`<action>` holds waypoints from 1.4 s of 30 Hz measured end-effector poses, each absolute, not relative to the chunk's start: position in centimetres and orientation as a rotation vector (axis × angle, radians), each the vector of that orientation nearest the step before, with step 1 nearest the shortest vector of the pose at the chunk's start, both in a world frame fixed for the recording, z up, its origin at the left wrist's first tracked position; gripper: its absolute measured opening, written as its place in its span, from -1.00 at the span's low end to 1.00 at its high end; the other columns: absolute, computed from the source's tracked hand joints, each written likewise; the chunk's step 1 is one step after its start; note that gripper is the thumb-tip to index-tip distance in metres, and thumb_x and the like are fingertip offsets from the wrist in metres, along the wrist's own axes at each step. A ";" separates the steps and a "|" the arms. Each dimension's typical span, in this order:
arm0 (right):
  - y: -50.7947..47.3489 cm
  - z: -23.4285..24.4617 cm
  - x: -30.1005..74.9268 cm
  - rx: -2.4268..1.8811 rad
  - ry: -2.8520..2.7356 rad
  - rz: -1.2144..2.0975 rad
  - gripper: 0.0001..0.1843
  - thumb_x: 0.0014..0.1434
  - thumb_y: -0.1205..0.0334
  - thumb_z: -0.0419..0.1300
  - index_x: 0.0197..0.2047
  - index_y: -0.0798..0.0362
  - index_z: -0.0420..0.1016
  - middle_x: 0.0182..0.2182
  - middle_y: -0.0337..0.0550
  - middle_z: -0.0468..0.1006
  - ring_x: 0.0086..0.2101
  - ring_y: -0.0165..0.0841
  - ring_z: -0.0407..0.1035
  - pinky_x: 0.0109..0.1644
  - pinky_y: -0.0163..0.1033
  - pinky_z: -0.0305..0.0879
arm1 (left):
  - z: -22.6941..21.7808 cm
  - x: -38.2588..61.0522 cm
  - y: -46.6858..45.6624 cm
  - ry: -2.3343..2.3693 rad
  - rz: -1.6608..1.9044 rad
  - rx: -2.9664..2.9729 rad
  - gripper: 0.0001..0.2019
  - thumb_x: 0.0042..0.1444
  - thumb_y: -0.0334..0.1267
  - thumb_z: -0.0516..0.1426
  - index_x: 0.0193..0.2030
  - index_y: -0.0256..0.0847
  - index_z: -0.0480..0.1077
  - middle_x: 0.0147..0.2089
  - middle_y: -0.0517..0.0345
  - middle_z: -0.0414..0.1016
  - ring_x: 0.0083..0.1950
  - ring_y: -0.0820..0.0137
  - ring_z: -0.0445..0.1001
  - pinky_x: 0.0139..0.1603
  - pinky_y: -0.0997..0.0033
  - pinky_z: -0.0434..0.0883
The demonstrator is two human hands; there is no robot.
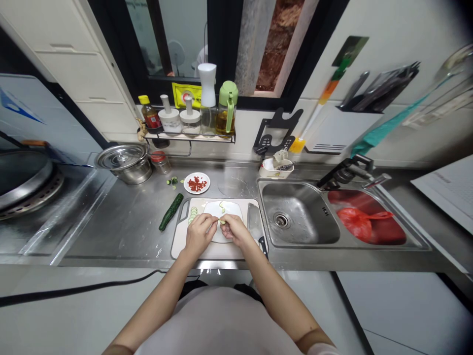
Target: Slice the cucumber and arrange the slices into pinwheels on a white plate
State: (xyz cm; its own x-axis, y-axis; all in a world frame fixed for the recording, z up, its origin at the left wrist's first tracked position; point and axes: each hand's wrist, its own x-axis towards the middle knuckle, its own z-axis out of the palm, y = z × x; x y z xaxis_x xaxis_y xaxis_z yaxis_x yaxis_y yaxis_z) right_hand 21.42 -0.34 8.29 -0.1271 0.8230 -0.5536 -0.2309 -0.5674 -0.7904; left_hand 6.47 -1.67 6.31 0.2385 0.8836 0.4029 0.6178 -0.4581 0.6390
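Note:
My left hand point(200, 231) and my right hand point(233, 229) meet above a white plate point(212, 207), both with fingers pinched. A small pale-green piece, apparently a cucumber slice point(222, 222), is at my right fingertips. The left fingertips touch or nearly touch it; whether they grip something small, I cannot make out. Thin cucumber pieces point(222, 209) lie on the plate, which rests on a cutting board point(181, 245). More cucumber slices point(193, 213) sit on the board left of the plate. A cleaver point(254, 222) lies along its right side.
Left of the board lies a dark-green cucumber point(171, 212). Behind it are cucumber scraps point(172, 181) and a small white dish point(186, 188) of chopped red pieces. A lidded steel pot point(135, 170) stands back left. The double sink point(295, 244) is right, with a red bag point(356, 224) inside.

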 end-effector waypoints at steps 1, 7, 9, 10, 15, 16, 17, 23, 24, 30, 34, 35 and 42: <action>-0.3 8.3 21.5 -1.381 -0.694 1.799 -0.88 -0.20 0.18 0.11 -0.56 0.05 0.28 -0.74 -0.37 0.27 -0.74 -0.57 0.07 -0.68 -0.42 -0.27 | 6.3 6.5 -1.7 1.380 1.066 2.176 -0.79 0.20 -0.28 0.07 -0.16 -0.12 0.54 -0.22 0.03 0.50 -0.14 0.31 0.43 -0.04 0.34 0.32; -0.4 8.0 21.9 -1.351 -0.665 1.857 -0.88 -0.19 0.20 0.11 -0.56 0.05 0.28 -0.76 -0.36 0.28 -0.74 -0.56 0.07 -0.69 -0.43 -0.28 | 6.2 6.7 -1.8 1.376 1.091 2.135 -0.80 0.18 -0.26 0.09 -0.17 -0.10 0.55 -0.26 0.04 0.49 -0.18 0.32 0.42 -0.08 0.35 0.31; -0.5 7.7 22.1 -1.359 -0.682 1.855 -0.89 -0.18 0.20 0.11 -0.54 0.06 0.29 -0.75 -0.35 0.30 -0.74 -0.55 0.10 -0.68 -0.43 -0.26 | 5.9 7.0 -2.1 1.405 1.093 2.036 -0.81 0.17 -0.24 0.11 -0.20 -0.11 0.56 -0.30 0.06 0.49 -0.23 0.34 0.41 -0.11 0.36 0.30; -0.6 7.5 22.2 -1.376 -0.707 1.832 -0.88 -0.17 0.19 0.12 -0.53 0.06 0.30 -0.74 -0.34 0.32 -0.73 -0.55 0.13 -0.68 -0.43 -0.25 | 5.7 7.2 -2.2 1.425 1.089 1.951 -0.82 0.15 -0.22 0.12 -0.21 -0.12 0.56 -0.32 0.08 0.49 -0.28 0.36 0.40 -0.15 0.37 0.30; -0.8 6.4 23.1 -1.463 -0.907 1.646 -0.85 -0.13 0.15 0.17 -0.53 0.05 0.33 -0.67 -0.30 0.43 -0.67 -0.48 0.29 -0.68 -0.45 -0.17 | 4.7 8.4 -2.5 1.333 1.014 1.253 -0.68 0.03 -0.02 0.18 -0.19 -0.21 0.52 -0.42 0.13 0.51 -0.47 0.45 0.33 -0.41 0.47 0.24; -0.8 6.2 23.3 -1.455 -0.947 1.636 -0.85 -0.12 0.15 0.18 -0.53 0.05 0.34 -0.67 -0.29 0.44 -0.67 -0.48 0.30 -0.68 -0.45 -0.15 | 4.6 8.6 -2.5 1.290 0.961 1.111 -0.62 0.02 0.03 0.17 -0.17 -0.22 0.50 -0.43 0.12 0.51 -0.48 0.45 0.34 -0.46 0.49 0.21; -0.8 6.0 23.6 -1.443 -0.989 1.636 -0.84 -0.11 0.14 0.18 -0.52 0.05 0.35 -0.67 -0.29 0.44 -0.66 -0.48 0.31 -0.67 -0.45 -0.14 | 4.7 8.8 -2.4 1.250 0.895 0.983 -0.56 0.01 0.09 0.16 -0.14 -0.23 0.48 -0.43 0.12 0.51 -0.49 0.46 0.34 -0.50 0.51 0.17; -0.3 5.7 24.9 -1.387 -1.167 1.655 -0.85 -0.09 0.15 0.19 -0.51 0.07 0.41 -0.66 -0.30 0.46 -0.65 -0.51 0.29 -0.65 -0.48 -0.08 | 5.2 8.9 -1.7 1.089 0.676 0.690 -0.52 -0.05 0.10 0.23 -0.09 -0.19 0.42 -0.40 0.19 0.48 -0.51 0.56 0.33 -0.53 0.61 0.07; -0.1 5.7 25.0 -1.384 -1.187 1.655 -0.85 -0.10 0.16 0.19 -0.52 0.08 0.41 -0.66 -0.30 0.46 -0.66 -0.52 0.28 -0.65 -0.48 -0.08 | 5.3 8.9 -1.6 1.088 0.683 0.688 -0.53 -0.07 0.07 0.26 -0.09 -0.19 0.42 -0.40 0.21 0.46 -0.51 0.58 0.33 -0.53 0.62 0.08; 0.3 6.0 25.3 -1.417 -1.230 1.690 -0.86 -0.10 0.17 0.20 -0.51 0.08 0.43 -0.66 -0.28 0.48 -0.66 -0.50 0.33 -0.67 -0.47 -0.01 | 5.2 8.6 -0.8 1.063 0.781 0.672 -0.45 -0.22 -0.14 0.36 -0.03 -0.20 0.41 -0.41 0.24 0.42 -0.47 0.60 0.32 -0.52 0.65 0.10; 0.3 5.8 25.1 -1.437 -1.227 1.686 -0.87 -0.08 0.19 0.18 -0.52 0.08 0.42 -0.67 -0.28 0.48 -0.66 -0.49 0.34 -0.68 -0.47 -0.01 | 4.9 8.7 -0.4 1.077 0.832 0.704 -0.42 -0.29 -0.17 0.37 -0.04 -0.22 0.42 -0.47 0.30 0.34 -0.50 0.61 0.27 -0.55 0.64 0.06; 0.3 5.8 25.1 -1.441 -1.224 1.683 -0.88 -0.08 0.20 0.18 -0.53 0.08 0.42 -0.68 -0.29 0.47 -0.66 -0.49 0.34 -0.67 -0.47 -0.01 | 4.9 8.8 -0.4 1.084 0.846 0.721 -0.42 -0.29 -0.16 0.37 -0.05 -0.23 0.42 -0.48 0.31 0.33 -0.51 0.61 0.26 -0.55 0.64 0.05; 0.6 5.5 25.2 -1.446 -1.188 1.694 -0.89 -0.08 0.21 0.18 -0.51 0.08 0.40 -0.67 -0.30 0.47 -0.66 -0.49 0.35 -0.68 -0.48 -0.02 | 4.7 9.2 -0.2 1.111 0.895 0.803 -0.44 -0.30 -0.12 0.35 -0.08 -0.23 0.43 -0.50 0.34 0.31 -0.54 0.63 0.22 -0.56 0.62 0.06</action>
